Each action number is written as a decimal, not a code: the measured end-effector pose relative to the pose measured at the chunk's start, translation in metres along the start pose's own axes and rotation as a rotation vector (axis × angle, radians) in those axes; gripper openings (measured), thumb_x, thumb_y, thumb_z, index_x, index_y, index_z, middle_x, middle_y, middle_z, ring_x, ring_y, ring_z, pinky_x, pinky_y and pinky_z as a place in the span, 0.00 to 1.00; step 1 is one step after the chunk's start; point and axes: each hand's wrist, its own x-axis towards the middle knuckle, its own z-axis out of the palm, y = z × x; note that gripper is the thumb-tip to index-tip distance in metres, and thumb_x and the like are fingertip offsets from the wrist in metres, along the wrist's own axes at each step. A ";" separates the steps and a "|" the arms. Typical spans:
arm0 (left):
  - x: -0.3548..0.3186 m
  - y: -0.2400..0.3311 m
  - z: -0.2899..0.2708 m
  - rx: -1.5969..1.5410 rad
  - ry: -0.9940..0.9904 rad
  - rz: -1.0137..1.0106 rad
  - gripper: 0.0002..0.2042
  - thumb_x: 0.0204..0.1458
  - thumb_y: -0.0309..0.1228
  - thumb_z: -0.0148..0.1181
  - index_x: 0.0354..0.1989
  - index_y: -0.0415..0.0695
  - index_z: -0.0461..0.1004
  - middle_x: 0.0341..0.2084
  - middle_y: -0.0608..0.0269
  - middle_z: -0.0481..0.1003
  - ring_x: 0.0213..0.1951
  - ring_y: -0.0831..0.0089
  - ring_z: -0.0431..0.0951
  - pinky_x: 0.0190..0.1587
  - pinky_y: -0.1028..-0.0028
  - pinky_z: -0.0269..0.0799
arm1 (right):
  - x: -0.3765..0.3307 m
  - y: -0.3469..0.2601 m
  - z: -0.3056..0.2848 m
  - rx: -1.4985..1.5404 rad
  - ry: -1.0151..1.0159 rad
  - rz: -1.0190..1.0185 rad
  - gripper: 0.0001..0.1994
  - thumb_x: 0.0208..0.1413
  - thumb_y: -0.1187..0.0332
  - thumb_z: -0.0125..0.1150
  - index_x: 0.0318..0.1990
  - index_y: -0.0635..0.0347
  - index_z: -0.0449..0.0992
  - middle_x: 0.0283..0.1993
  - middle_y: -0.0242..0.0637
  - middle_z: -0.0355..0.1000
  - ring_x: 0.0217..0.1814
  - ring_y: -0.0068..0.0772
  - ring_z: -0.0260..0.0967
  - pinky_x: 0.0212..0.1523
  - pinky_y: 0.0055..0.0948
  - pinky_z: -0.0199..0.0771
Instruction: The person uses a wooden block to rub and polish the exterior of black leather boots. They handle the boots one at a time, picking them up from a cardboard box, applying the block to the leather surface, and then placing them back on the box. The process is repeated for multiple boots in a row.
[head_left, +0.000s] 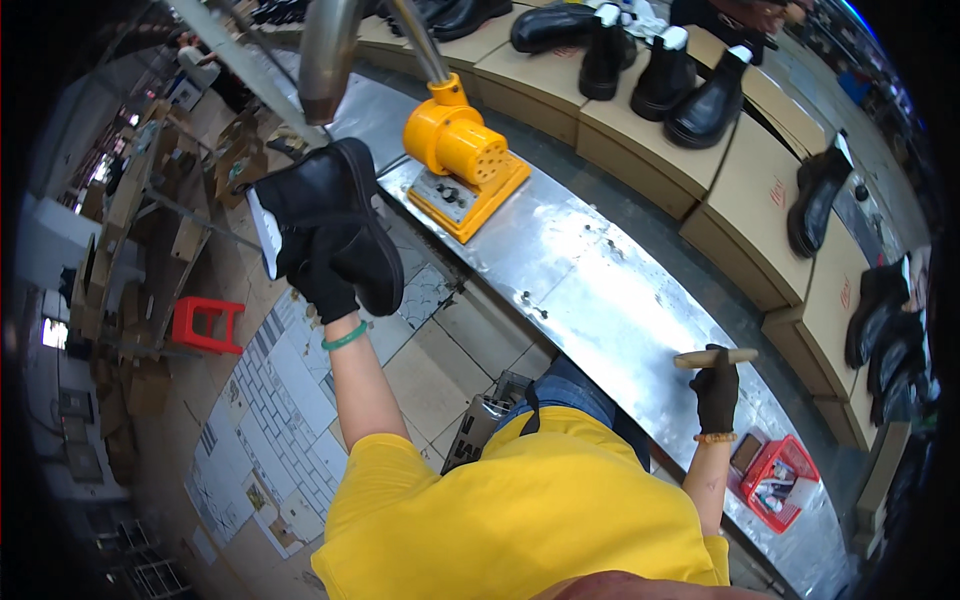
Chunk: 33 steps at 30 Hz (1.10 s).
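My left hand (326,287), in a black glove, is closed on a black ankle boot (355,222) with white lining at its opening. The boot is raised off to the left of the metal bench, just below the end of a wide metal tube (329,70). Over the right part of the bench, my right hand (716,397), gloved in dark cloth, grips a slim tan bar (735,357) with rounded ends. What the bar is made of I cannot tell.
A yellow machine (455,140) stands on the shiny metal bench (585,285). Cardboard boxes (745,215) carrying several black boots (705,105) line its far side. A red basket (783,475) of small items sits at right. A red stool (205,324) and a distant person (200,65) are left.
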 end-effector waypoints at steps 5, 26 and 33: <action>-0.054 0.021 0.020 -0.278 -0.202 -0.294 0.20 0.42 0.15 0.60 0.47 0.35 0.70 0.45 0.57 0.72 0.44 0.66 0.73 0.48 0.67 0.72 | 0.001 -0.024 0.003 0.152 0.235 -0.127 0.17 0.51 0.70 0.58 0.46 0.70 0.67 0.36 0.40 0.71 0.37 0.35 0.71 0.39 0.31 0.73; -0.291 0.038 0.203 -0.752 -0.903 -0.632 0.09 0.45 0.19 0.62 0.35 0.40 0.75 0.32 0.64 0.76 0.36 0.73 0.76 0.41 0.74 0.71 | 0.016 -0.178 0.047 0.889 -0.058 -0.568 0.12 0.55 0.58 0.54 0.25 0.50 0.63 0.20 0.26 0.52 0.21 0.25 0.51 0.25 0.28 0.55; -0.285 0.022 0.192 -0.376 -1.021 0.012 0.07 0.45 0.23 0.64 0.34 0.40 0.76 0.31 0.62 0.77 0.34 0.70 0.76 0.39 0.73 0.71 | 0.021 -0.190 0.086 0.808 0.123 -0.537 0.14 0.56 0.57 0.53 0.22 0.50 0.61 0.18 0.25 0.48 0.19 0.22 0.46 0.23 0.25 0.49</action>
